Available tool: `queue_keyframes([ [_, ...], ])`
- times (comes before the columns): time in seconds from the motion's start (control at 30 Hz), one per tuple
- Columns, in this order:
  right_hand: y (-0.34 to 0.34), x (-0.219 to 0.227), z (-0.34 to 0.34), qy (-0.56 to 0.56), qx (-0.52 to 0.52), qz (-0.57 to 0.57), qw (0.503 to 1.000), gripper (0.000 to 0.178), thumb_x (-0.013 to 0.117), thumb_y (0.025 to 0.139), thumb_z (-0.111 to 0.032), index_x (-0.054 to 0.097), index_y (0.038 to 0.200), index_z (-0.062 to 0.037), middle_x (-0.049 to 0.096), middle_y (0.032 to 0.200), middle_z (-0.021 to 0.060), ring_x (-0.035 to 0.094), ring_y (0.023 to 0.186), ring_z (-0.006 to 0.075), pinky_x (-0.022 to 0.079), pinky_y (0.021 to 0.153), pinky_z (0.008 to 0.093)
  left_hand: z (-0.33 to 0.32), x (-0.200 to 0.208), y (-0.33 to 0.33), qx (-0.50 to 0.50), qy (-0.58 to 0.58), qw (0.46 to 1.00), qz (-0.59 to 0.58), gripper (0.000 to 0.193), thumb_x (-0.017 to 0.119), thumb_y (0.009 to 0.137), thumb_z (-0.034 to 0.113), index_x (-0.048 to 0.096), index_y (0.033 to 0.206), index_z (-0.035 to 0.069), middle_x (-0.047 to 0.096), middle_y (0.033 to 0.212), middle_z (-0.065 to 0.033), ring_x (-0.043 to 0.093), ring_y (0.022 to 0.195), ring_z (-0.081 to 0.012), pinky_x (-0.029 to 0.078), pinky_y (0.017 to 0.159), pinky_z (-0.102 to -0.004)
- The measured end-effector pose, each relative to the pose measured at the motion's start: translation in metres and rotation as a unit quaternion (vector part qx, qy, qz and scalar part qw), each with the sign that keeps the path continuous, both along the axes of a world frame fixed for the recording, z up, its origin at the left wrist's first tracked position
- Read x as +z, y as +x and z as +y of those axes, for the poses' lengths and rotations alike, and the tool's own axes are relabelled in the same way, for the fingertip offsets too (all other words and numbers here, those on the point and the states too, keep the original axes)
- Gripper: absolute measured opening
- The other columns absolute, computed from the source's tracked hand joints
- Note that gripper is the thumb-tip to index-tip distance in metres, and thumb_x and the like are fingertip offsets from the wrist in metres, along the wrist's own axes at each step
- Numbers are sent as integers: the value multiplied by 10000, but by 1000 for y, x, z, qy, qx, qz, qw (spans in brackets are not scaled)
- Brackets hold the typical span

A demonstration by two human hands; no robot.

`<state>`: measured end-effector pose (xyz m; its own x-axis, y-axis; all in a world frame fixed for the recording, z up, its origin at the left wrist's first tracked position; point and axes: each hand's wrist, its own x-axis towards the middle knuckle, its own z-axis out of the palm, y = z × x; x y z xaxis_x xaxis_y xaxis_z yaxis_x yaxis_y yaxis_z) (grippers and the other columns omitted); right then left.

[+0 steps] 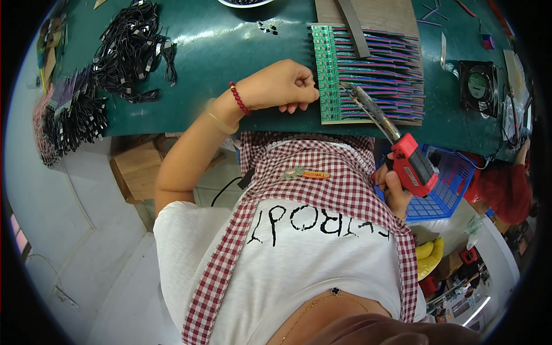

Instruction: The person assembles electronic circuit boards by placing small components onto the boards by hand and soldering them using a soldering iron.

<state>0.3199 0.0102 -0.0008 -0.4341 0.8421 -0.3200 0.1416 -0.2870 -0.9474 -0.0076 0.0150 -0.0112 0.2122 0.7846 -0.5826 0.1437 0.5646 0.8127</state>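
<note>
A green circuit board panel (327, 75) lies on a brown board, with rows of dark, pink and blue wires (391, 76) running rightward from it. Beside the panel's left edge is my left hand (282, 86), its fingers curled closed; whatever they may pinch is hidden. My right hand (397, 192) is wrapped round the handle of a red and black soldering gun (415, 164). The gun's metal barrel points up and left, its tip over the wires close to the panel. A grey metal bar (352, 29) rests across the far wires.
Bundles of black cables (129, 52) lie at the far left of the green table (218, 54). A black fan (478, 88) stands at the right. Below the table edge is a blue basket (443, 195). Another person's red sleeve (506, 192) shows at the right.
</note>
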Motion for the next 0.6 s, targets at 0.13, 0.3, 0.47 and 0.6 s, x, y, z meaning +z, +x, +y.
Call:
queue_keyframes([
  [0.13, -2, 4, 5, 20, -9, 31, 999, 415, 578, 846, -213, 433, 1139, 42, 446, 559, 49, 391, 472, 112, 323, 472, 246, 2, 0, -21, 39, 96, 987, 120, 222, 601, 803, 220, 607, 779, 0, 641, 679, -87, 598, 540, -182, 473, 488, -294],
  [0.3, 2, 12, 17, 17, 11, 10, 1000, 347, 664, 801, -138, 533, 1092, -1, 568, 703, 27, 511, 580, 118, 426, 564, 258, 23, -9, -29, 81, 251, 805, 532, 227, 576, 805, 186, 582, 976, 36, 628, 839, -190, 592, 774, -378, 466, 661, -434],
  [0.47, -13, 22, 48, 143, 31, 13, 989, 346, 726, 736, -202, 591, 1013, -46, 578, 647, 31, 544, 596, 99, 441, 585, 272, 34, -17, -25, -1, 255, 775, 578, 165, 549, 855, 165, 496, 817, 13, 599, 740, -198, 550, 695, -424, 415, 566, -472],
  [0.6, -17, 27, 56, 272, 46, 32, 961, 353, 728, 717, -165, 567, 1001, -30, 594, 693, 88, 577, 596, 203, 435, 552, 288, 25, -32, -39, -41, 320, 749, 579, 135, 530, 861, 115, 456, 856, 2, 589, 811, -222, 555, 734, -425, 420, 587, -471],
])
